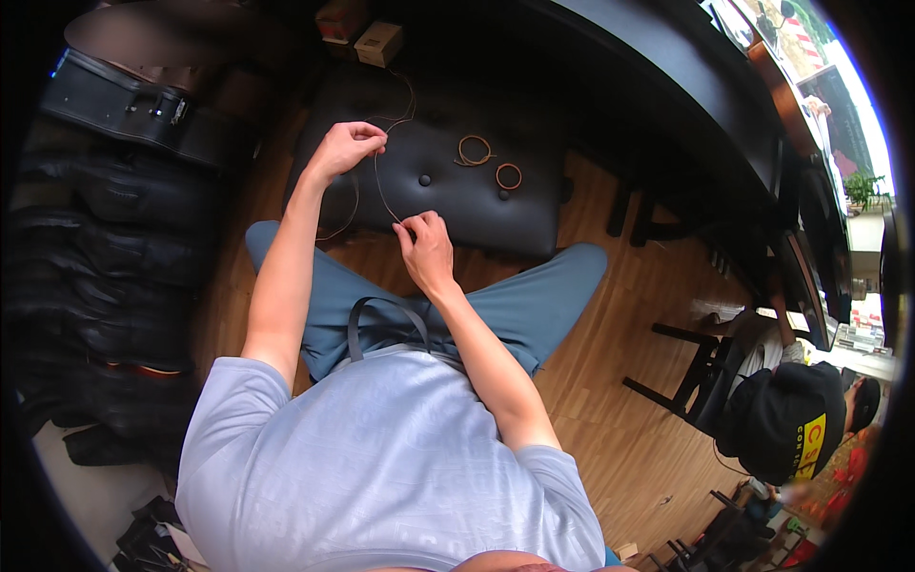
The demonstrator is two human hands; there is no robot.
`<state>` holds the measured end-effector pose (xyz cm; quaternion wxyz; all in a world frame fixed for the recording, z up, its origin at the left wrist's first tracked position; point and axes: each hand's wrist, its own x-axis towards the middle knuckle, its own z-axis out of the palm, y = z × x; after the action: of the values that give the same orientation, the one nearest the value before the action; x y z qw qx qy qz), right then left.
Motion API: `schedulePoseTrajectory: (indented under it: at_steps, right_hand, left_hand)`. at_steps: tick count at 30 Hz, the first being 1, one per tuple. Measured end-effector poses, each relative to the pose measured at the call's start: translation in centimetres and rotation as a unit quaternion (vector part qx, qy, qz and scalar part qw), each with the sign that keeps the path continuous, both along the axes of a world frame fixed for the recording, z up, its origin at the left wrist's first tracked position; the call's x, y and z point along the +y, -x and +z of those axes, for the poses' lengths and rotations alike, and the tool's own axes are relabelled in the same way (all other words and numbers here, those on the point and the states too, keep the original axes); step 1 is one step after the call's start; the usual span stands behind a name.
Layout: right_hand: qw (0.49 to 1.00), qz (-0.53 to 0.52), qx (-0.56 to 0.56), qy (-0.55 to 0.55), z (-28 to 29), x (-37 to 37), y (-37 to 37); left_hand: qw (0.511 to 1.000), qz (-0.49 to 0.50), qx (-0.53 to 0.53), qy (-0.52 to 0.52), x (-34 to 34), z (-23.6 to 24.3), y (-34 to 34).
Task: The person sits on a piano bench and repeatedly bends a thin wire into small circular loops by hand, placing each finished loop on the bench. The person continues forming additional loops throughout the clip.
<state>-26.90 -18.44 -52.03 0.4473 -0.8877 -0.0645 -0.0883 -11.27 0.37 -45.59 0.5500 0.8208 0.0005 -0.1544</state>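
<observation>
Hands were both nearly closed, thumb against fingers, over the black tufted ottoman (496, 214). Left hand (351, 148) pinched a thin strand (378, 181) above the ottoman's left part; right hand (429, 250) pinched it lower down, above the ottoman's near edge. Between them the strand bowed slightly across the ottoman, and beyond the left hand it curved on toward the ottoman's far edge. Another thin curve hung toward the ottoman's near left corner; whether it belonged to the same strand could not be told.

On the ottoman's right half lay a tan coil (458, 151) and, just beside it and nearer the person, a smaller copper-coloured coil (520, 177). At the ottoman's far left corner stood a pale box (379, 44) with a red box (341, 19) next to it. Blue-trousered knees spread at the ottoman's near side, above a wooden floor (581, 381). Black cases (124, 105) stood left of the ottoman.
</observation>
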Motion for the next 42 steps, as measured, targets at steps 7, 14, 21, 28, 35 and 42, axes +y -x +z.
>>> schedulePoseTrajectory:
  at_steps: [7, 14, 21, 28, 35, 42]
  right_hand:
    - [0.986, 0.036, 0.034, -0.161, 3.2, -0.8, 4.0]
    - [0.973, 0.11, 0.109, -0.17, 1.9, -1.1, 7.5]
    - [0.967, 0.084, 0.129, -0.204, 3.1, -3.6, 9.3]
    - [0.958, -0.001, 0.211, -0.195, 4.3, -9.1, 12.8]
    - [0.939, -0.145, 0.181, -0.255, 3.9, -14.6, 15.0]
    - [0.936, -0.162, 0.219, -0.223, 4.7, -16.7, 12.9]
  left_hand:
    - [0.992, -0.061, 0.047, 0.097, -3.8, -0.8, -2.8]
    - [0.963, -0.031, 0.182, 0.196, -7.8, 0.1, -5.3]
    - [0.908, -0.023, 0.169, 0.382, -7.9, 1.9, -9.0]
    - [0.895, 0.005, 0.07, 0.44, -6.9, 8.4, -11.0]
    - [0.898, 0.06, -0.009, 0.435, -4.5, 12.3, -11.3]
    - [0.875, 0.058, -0.088, 0.473, -3.0, 17.9, -10.4]
